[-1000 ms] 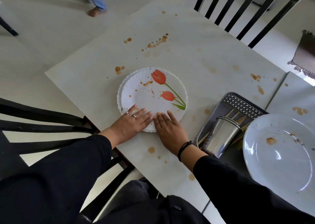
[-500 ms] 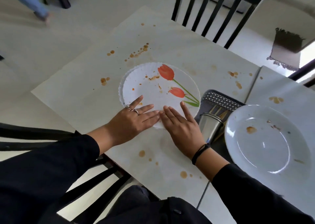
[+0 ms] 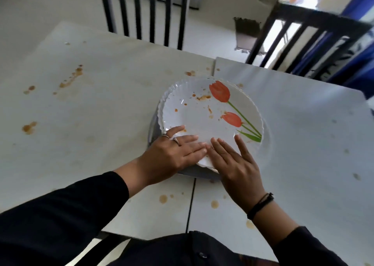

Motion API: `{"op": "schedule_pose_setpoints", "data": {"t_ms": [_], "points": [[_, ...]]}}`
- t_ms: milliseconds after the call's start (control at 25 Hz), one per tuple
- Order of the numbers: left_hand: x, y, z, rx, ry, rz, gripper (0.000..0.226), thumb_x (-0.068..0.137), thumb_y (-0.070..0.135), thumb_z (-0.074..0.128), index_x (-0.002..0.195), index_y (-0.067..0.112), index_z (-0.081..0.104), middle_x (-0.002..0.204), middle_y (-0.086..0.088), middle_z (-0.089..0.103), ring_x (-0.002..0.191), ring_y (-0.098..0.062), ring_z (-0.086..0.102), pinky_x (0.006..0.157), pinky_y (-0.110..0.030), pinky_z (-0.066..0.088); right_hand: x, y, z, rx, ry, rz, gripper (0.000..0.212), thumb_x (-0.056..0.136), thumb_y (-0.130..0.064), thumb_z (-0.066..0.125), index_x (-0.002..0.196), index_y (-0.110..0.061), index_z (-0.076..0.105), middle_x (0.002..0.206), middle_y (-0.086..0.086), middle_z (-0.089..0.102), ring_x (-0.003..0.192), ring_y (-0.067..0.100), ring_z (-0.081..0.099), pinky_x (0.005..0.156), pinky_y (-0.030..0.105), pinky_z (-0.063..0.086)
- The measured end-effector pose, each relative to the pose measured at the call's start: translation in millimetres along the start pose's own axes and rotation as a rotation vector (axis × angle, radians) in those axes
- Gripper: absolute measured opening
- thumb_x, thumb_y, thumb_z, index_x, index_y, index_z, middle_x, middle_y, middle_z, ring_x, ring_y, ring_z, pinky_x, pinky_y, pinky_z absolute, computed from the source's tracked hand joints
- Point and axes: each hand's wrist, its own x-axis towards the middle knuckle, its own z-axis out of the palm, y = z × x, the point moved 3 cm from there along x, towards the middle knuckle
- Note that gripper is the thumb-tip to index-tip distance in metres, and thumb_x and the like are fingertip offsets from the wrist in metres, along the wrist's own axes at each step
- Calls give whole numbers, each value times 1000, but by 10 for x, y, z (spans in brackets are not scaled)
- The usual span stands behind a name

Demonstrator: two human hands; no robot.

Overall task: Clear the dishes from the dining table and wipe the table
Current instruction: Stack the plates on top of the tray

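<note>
A round white plate [image 3: 204, 114] with a scalloped, fluted rim and 2 printed red tulips on green stems sits at the middle of the bench [image 3: 101, 112], across the seam between its 2 pale, smooth slabs. It rests on top of other things: a second fluted white rim peeks out at its left edge, and a grey, flat tray [image 3: 153, 128] shows beneath, left and near side. Orange-brown sauce specks dot the plate's glossy face.

The left hand [image 3: 172, 154], wearing 2 rings, and the right hand [image 3: 235, 164], a dark band at its wrist, lie flat on the plate's near rim, fingers [image 3: 190, 139] stretched out and pressing down, gripping nothing. Both sleeves are black cloth.

Brown splashes stain the bench in several patches. 2 black slatted chairs [image 3: 145, 12] stand at the far side.
</note>
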Motion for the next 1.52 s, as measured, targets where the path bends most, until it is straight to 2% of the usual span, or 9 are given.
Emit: {"op": "schedule_pose_setpoints", "data": {"t_ms": [400,600,720,920,1040,1120,1280,1400,1520], "points": [[308,366,682,-81,-90,-7,39,101,11,33,114,16,69,120,-2,67,107,-23,65,95,-48,48,-546,475,237,-24,-123,84,48,103,-6,21,119,-6,66,124,13,64,117,27,60,111,49,33],[224,390,797,-51,-153,-14,37,99,8,36,121,14,65,127,-5,63,114,-24,61,96,-49,47,-528,492,259,-68,-258,18,44,97,-5,28,125,-6,62,128,14,62,120,28,57,109,53,34],[224,337,797,-23,-211,30,39,95,8,38,124,14,63,127,-5,62,114,-23,61,97,-51,45,-483,508,266,-61,-451,-16,52,93,-10,22,139,-6,47,142,15,48,133,31,44,114,56,21],[173,188,811,23,-328,99,45,90,14,37,129,16,59,131,-3,60,117,-23,59,100,-55,41,-472,586,289,-36,-698,-65,64,89,-18,5,153,-14,0,161,9,4,148,25,5,115,54,-15],[112,198,830,61,-392,121,45,91,19,38,132,17,56,134,-3,57,120,-22,57,100,-56,40,-486,579,328,15,-718,-83,62,96,-18,23,153,-17,0,161,7,2,148,23,1,114,53,-18],[86,196,831,61,-401,99,46,89,17,40,132,17,56,135,-3,56,121,-23,56,101,-57,38,-516,668,325,116,-647,-59,64,95,-32,37,154,-21,12,160,3,10,148,20,6,116,53,-13],[-22,163,809,-18,-419,-63,46,95,36,40,133,16,55,139,-2,53,129,-24,49,106,-59,32,-669,1041,301,510,-326,367,65,90,-56,43,147,-26,36,156,-6,27,146,10,12,120,44,-1],[-117,142,751,-80,-364,-228,54,96,50,36,134,15,54,141,-3,50,134,-25,41,109,-59,25,-800,1314,392,657,10,795,43,98,-34,45,138,-19,47,146,-6,40,138,14,34,116,39,24],[-231,-44,634,-64,-136,-655,46,97,37,37,133,13,54,140,-7,51,133,-25,43,110,-57,22,-787,1432,569,618,-66,1004,39,99,-16,39,138,-15,47,145,2,44,135,20,38,112,39,30]]}}
